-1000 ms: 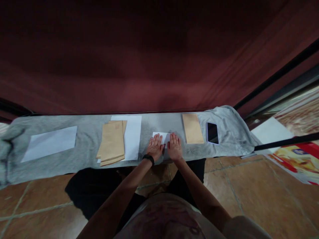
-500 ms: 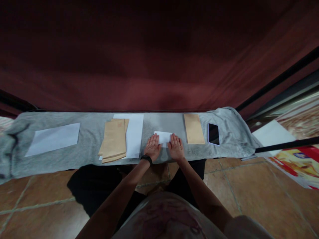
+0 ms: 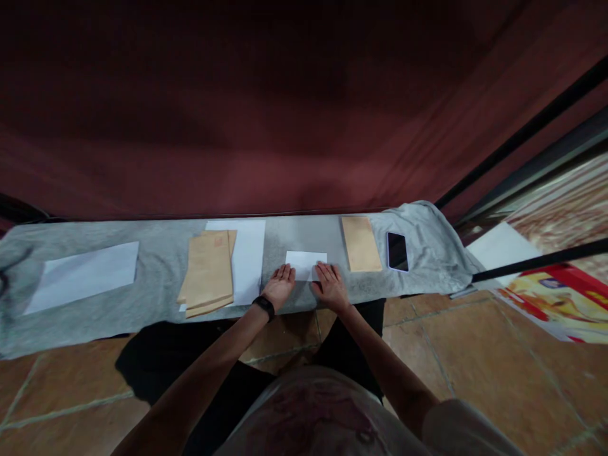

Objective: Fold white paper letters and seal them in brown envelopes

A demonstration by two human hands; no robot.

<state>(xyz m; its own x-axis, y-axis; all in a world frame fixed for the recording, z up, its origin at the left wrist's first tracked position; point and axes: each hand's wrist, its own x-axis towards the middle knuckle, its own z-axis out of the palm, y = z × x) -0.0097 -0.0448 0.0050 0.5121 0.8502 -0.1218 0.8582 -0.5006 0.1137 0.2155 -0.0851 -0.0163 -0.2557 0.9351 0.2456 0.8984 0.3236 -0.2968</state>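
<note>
A small white folded paper [image 3: 304,261] lies flat in front of me on the grey cloth. My left hand [image 3: 280,286], with a dark band at the wrist, is at its left edge, tilted somewhat onto its side. The fingers of that hand are stretched out and hold nothing. My right hand [image 3: 331,288] rests palm down with its fingertips on the paper's right edge, fingers extended. To the left, several brown envelopes [image 3: 209,269] overlap a stack of white paper [image 3: 249,259]. A single brown envelope [image 3: 361,244] lies to the right.
A phone [image 3: 398,252] sits right of the single envelope. Another white sheet [image 3: 85,275] lies far left on the grey cloth [image 3: 156,253]. Dark red fabric [image 3: 294,158] hangs behind the narrow surface. A colourful printed box [image 3: 560,301] is at the lower right, beyond a black bar.
My left hand has slid left off the folded paper and tilted, showing more of the sheet. My right hand stays at the right edge. The whole view has shifted slightly.
</note>
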